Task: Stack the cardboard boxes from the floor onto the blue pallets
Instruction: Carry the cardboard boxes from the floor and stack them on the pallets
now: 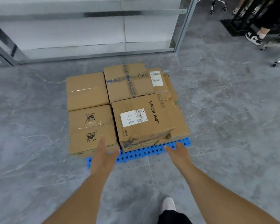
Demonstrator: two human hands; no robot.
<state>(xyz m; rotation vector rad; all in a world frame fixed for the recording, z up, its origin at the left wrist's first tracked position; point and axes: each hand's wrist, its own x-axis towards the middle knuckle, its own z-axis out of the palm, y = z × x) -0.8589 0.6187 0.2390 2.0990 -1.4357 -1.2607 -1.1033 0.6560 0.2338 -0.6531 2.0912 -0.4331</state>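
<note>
Cardboard boxes (pixel 126 109): sitting stacked on the blue pallet (pixel 145 151), just beyond both hands.
Left hand (pixel 103 156): reaching out flat, fingers straight, holding nothing.
Right hand (pixel 178 152): spreading loosely, gripping nothing.

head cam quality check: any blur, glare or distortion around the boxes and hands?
Head view: wide-angle bend, the partition wall rails bow toward the edges. Slightly soft overall; the left hand and right hand are a little smeared, while the SUPOR box print stays readable. Lighting is flat and diffuse, with faint shadows and a mild sheen on the tape of the far-left box.
</note>
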